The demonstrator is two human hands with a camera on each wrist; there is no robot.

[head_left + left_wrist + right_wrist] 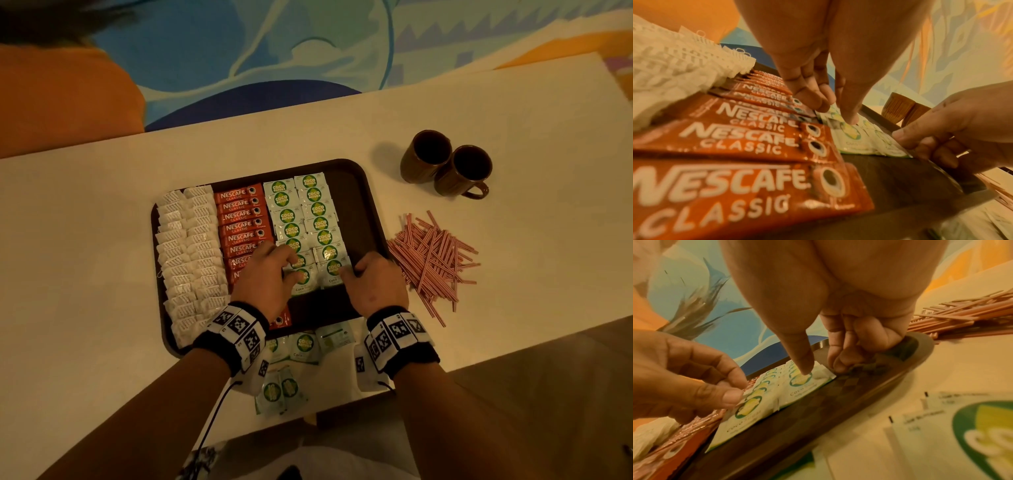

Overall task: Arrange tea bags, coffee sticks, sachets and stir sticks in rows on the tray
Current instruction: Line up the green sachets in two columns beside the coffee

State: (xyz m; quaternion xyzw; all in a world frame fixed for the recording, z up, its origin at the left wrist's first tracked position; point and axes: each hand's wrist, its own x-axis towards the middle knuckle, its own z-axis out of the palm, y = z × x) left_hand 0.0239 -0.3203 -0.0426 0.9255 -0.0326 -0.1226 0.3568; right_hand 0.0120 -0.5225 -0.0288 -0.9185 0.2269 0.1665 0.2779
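Note:
The dark brown tray holds two columns of white tea bags, a column of red coffee sticks and two columns of green-and-white sachets. My left hand pinches the left edge of the nearest sachet in the left column, thumb on top. My right hand holds the nearest sachet of the right column, thumb pressing its face and curled fingers at its right edge. The pink stir sticks lie in a loose pile on the table, right of the tray.
Two brown mugs stand beyond the stir sticks at the back right. Several loose sachets lie on the table between the tray's near rim and the table's front edge, under my wrists. The tray's right strip is bare.

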